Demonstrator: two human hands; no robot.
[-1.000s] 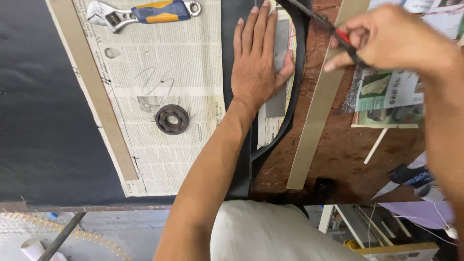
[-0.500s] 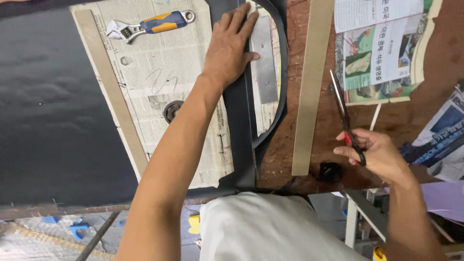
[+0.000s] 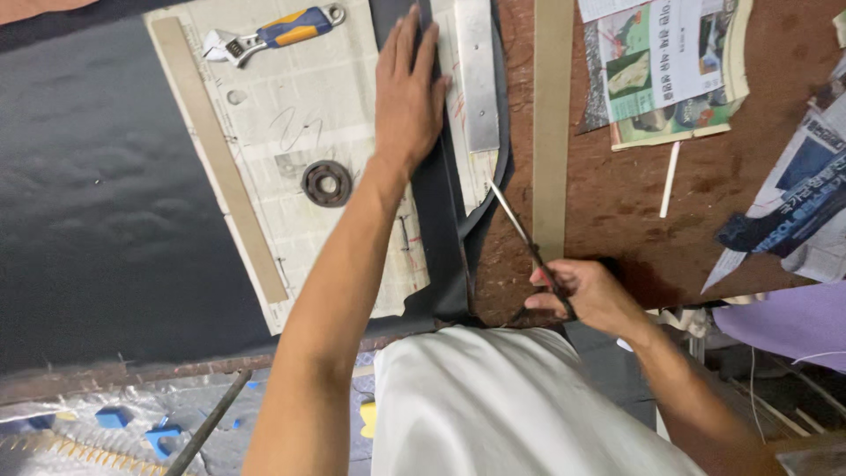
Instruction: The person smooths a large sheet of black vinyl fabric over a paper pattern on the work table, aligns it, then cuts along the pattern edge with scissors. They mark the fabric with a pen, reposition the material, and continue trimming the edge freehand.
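My left hand (image 3: 407, 97) lies flat, fingers spread, on a black strip of sheet material (image 3: 438, 220) that runs down a newspaper pattern (image 3: 300, 132). My right hand (image 3: 589, 295) grips scissors (image 3: 522, 231) near the table's front edge, blades pointing up toward the curved black edge (image 3: 493, 189) of the material. A metal ruler (image 3: 478, 75) rests just right of my left hand.
An adjustable wrench with blue and yellow handle (image 3: 275, 33) and a round bearing (image 3: 327, 182) sit on the newspaper. A wooden slat (image 3: 552, 123) lies on the brown table. Folded papers (image 3: 670, 70) and a white stick (image 3: 670, 179) are at right. Large black sheet (image 3: 97, 203) at left.
My right hand brought the scissors from the far top right down to the near table edge and left toward the black strip. My left hand stays pressed on the material.
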